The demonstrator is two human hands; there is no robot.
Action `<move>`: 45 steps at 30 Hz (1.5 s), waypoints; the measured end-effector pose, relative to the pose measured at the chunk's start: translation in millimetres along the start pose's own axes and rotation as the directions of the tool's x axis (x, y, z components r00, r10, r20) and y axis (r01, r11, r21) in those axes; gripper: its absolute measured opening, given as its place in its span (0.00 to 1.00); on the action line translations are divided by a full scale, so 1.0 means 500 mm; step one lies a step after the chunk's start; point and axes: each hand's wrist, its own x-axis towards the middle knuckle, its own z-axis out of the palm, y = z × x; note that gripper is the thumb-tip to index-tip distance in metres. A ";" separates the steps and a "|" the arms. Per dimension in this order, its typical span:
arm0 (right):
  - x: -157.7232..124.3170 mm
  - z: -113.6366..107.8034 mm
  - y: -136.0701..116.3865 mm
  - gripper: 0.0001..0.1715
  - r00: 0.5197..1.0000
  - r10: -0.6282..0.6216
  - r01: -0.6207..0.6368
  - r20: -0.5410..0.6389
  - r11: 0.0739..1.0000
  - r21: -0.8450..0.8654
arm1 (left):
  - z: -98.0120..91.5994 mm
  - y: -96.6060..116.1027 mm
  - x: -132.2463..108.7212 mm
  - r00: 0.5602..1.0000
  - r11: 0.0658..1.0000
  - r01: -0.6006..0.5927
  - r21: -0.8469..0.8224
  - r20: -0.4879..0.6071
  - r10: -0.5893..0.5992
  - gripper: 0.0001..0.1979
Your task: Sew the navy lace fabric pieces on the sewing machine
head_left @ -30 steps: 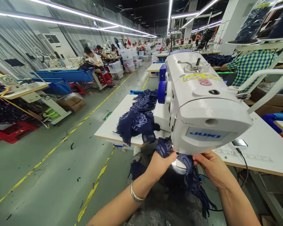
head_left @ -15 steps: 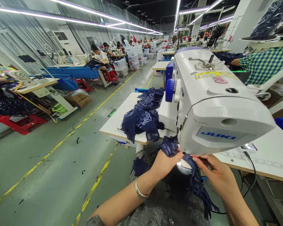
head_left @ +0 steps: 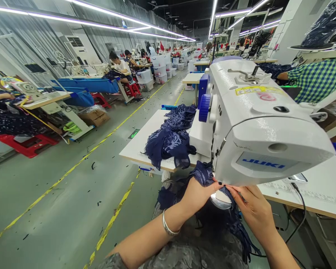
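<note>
Both the left hand [head_left: 194,196] and the right hand [head_left: 253,209] grip the navy cloth [head_left: 204,173] just below the nose of the machine [head_left: 268,145].

Grip, left: thumb laid over the cloth, its tip pointing inward under the machine. The fingers beneath are mostly hidden; from here I judge the hand closed on the fabric.

Grip, right: thumb and forefinger brought together, apparently pinching the edge.

Position: the cloth crosses the rounded bed [head_left: 221,203] directly under the machine's nose. Orientation: its long axis appears to run crosswise, from a bunched portion at the machine's lower left, past the left thumb, to the right hand. A loose, ragged length hangs below the machine, beside the right hand.

Critical relation, in my judgement: the short span between the two grips. The fingertips nearly meet there, so I rate neither hand clearly nearer. That span should be kept flat and in line with the needle, which the machine's casing hides; I cannot confirm alignment.

One further item: a navy pile [head_left: 168,145] rests on the table [head_left: 137,145] left of the machine, apart from both hands.
</note>
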 end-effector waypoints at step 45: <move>-0.002 0.001 0.058 0.21 0.762 0.485 -0.647 0.429 0.583 0.491 | -0.008 -0.061 0.004 0.992 0.987 0.015 -0.158 -0.119 -0.034 0.08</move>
